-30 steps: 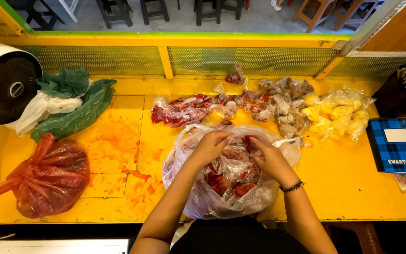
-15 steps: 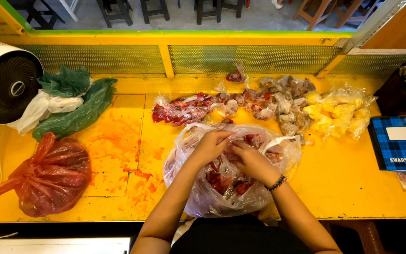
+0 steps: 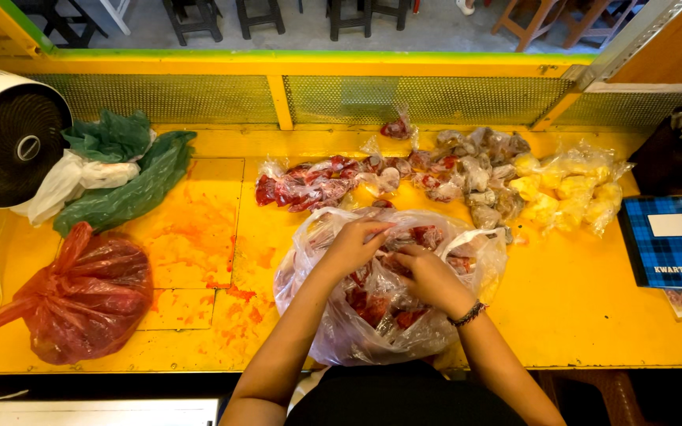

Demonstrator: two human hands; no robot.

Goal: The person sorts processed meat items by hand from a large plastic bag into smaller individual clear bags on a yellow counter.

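Yellow counter (image 3: 578,300), stained orange: left of the clear bag (image 3: 341,331) lies a tied red bag (image 3: 80,300). Left hand (image 3: 353,244) and right hand (image 3: 428,276) both pinch small packets inside it. Thin, overfull plastic could tear, spilling packets off the near edge.

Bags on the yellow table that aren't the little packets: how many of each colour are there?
Clear bag, which both hands reach into: 1
Red bag, tied shut: 1
Green bags, by the fan: 2
White bag: 1
Total: 5
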